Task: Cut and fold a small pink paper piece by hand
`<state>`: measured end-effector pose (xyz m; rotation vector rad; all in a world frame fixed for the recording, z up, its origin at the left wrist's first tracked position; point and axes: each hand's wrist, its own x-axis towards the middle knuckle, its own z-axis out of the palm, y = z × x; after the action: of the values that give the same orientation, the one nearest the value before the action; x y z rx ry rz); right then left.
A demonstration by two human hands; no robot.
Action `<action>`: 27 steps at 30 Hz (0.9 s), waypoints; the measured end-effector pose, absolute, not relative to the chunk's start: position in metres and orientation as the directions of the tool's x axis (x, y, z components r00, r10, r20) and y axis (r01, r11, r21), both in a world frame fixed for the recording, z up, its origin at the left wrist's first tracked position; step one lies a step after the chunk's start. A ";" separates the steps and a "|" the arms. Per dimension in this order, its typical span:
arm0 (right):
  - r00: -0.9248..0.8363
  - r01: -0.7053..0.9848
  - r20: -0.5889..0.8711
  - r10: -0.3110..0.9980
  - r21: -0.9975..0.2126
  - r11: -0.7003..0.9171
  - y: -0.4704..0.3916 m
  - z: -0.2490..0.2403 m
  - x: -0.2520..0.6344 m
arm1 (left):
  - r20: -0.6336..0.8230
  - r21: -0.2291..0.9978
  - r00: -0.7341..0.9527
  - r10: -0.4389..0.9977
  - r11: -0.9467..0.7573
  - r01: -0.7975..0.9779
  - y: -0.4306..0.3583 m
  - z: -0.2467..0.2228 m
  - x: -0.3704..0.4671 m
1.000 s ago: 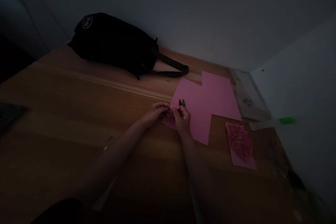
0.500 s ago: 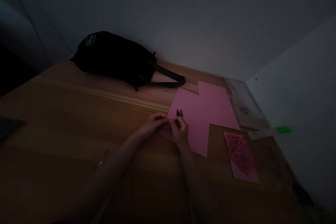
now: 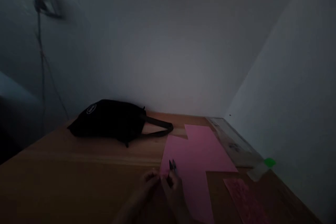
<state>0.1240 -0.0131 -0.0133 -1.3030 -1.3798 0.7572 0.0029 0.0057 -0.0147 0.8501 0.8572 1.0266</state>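
Note:
My left hand point(image 3: 149, 184) and my right hand point(image 3: 172, 189) meet low in the middle of the head view, with fingertips pinched together. Between them is a small bit of pink paper point(image 3: 160, 175), mostly hidden by the fingers and dim. Dark pointed scissors blades point(image 3: 172, 164) stick out just beyond my right hand. Whether that hand holds the scissors or they lie under it, I cannot tell. Beneath and beyond my right hand spreads a large pink sheet point(image 3: 195, 155) with cut-out corners.
A black bag point(image 3: 107, 120) with a strap lies toward the back left, against the wall. At the lower right sits a pink card point(image 3: 244, 196) with a textured darker pink patch. Clear plastic point(image 3: 233, 140) and a green-tipped item point(image 3: 270, 162) lie along the right wall.
The head view has tilted up, so the table, bag and hands appear lower and more wall shows. Both hands keep their pinch close together.

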 end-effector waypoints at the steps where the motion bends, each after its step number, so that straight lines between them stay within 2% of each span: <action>1: 0.156 0.293 0.266 0.951 -0.932 0.213 -0.012 -0.016 0.123 | -0.174 0.885 0.278 0.945 0.274 -0.376 0.006 -0.016 0.003; 8: 0.224 0.325 0.311 0.924 -0.917 0.230 -0.010 -0.020 0.119 | -0.167 0.869 0.270 0.948 0.271 -0.414 0.003 -0.007 0.006; 15: 0.169 0.282 0.316 0.934 -0.923 0.261 -0.013 -0.011 0.119 | -0.146 0.895 0.237 0.961 0.230 -0.383 -0.003 0.000 0.005; 18: 0.205 0.316 0.320 0.925 -0.916 0.246 -0.013 -0.011 0.119 | -0.136 0.905 0.231 0.964 0.215 -0.366 -0.005 0.003 0.005; 22: 0.231 0.329 0.339 0.912 -0.909 0.255 -0.012 -0.012 0.118 | -0.136 0.891 0.278 0.951 0.240 -0.386 -0.004 0.006 0.004; 27: 0.220 0.283 0.325 0.920 -0.924 0.258 -0.012 -0.013 0.119 | -0.155 0.916 0.277 0.948 0.242 -0.319 0.001 -0.001 0.002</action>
<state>0.1187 -0.0125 -0.0127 -1.2695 -1.3107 0.6639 0.0022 0.0008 -0.0007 0.9130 0.8646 1.0323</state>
